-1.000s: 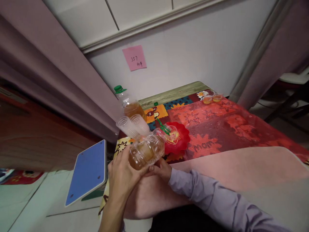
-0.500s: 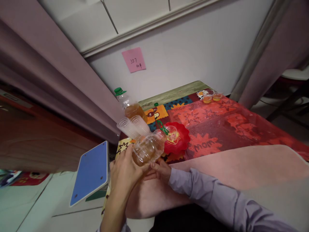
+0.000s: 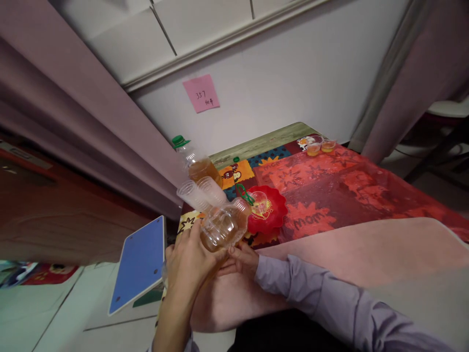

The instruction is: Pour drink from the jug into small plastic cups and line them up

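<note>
A clear plastic bottle (image 3: 223, 229) of amber liquid is tilted, its open neck leaning right over a red scalloped dish (image 3: 275, 210). My left hand (image 3: 192, 254) is closed around the bottle's body. My right hand (image 3: 242, 259) grips the bottle from its lower right side; part of its fingers is hidden behind the bottle. In the dish stands a clear plastic cup (image 3: 261, 201), partly overlapped by the bottle mouth. Green tongs (image 3: 245, 193) lie at the dish's rim. Two stacks of clear plastic cups (image 3: 198, 195) lean just beyond the bottle.
Another bottle with a green cap (image 3: 201, 168) stands at the table's far left. A loose green cap (image 3: 236, 159) lies near it. Cups of amber liquid (image 3: 321, 147) stand at the far right. A blue panel (image 3: 139, 264) is beside the table's left edge, and a wall stands behind.
The whole view has shifted very slightly. Both hands keep hold of the bottle in nearly the same tilt, with its neck slightly further left.
</note>
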`<state>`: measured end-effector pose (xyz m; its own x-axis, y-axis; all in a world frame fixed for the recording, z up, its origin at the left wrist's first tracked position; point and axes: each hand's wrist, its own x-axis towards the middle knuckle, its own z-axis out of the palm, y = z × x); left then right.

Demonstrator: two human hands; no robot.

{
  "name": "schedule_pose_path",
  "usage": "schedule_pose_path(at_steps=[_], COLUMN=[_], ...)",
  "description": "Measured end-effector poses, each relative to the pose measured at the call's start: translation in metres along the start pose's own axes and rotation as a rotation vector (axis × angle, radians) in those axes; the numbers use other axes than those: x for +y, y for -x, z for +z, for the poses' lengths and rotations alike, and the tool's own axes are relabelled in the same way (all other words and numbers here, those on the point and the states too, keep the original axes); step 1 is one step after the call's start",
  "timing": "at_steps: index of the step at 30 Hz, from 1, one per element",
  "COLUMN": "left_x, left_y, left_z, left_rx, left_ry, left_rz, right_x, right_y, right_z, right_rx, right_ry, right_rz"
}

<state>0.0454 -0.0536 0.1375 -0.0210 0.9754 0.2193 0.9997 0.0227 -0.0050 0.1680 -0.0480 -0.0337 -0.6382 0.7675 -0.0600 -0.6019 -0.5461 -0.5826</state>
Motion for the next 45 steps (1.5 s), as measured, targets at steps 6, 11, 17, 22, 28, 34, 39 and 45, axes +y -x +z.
schedule_pose_path(at_steps=[6,11,17,22,28,34,39,45], left_x=[0.004,0.012,0.011,0.02,0.035,0.036,0.035,0.034], left_y=[-0.001,-0.003,-0.005,-0.007,-0.01,-0.01,-0.01,-0.011], left_z=[-0.007,-0.016,-0.015,-0.026,-0.044,-0.045,-0.044,-0.043], left_rx=[-0.066,-0.122,-0.114,-0.187,-0.322,-0.333,-0.326,-0.339], left_ry=[0.002,-0.01,-0.021,-0.041,-0.091,-0.085,-0.073,-0.08], left_rz=[-0.019,-0.043,-0.025,-0.052,-0.106,-0.113,-0.105,-0.104], right_x=[0.001,-0.001,-0.002,0.0,0.001,0.001,0.0,-0.002], right_y=[0.0,0.001,0.001,-0.002,-0.004,-0.005,-0.003,0.0], right_z=[0.0,0.002,0.002,0.0,0.001,0.001,0.002,0.006], right_rx=[-0.002,0.011,0.011,0.004,-0.012,-0.002,-0.007,0.023], right_ry=[-0.01,-0.014,-0.033,-0.044,-0.028,-0.043,-0.058,-0.068], right_rz=[-0.014,-0.018,-0.008,-0.013,-0.02,-0.008,-0.022,-0.029])
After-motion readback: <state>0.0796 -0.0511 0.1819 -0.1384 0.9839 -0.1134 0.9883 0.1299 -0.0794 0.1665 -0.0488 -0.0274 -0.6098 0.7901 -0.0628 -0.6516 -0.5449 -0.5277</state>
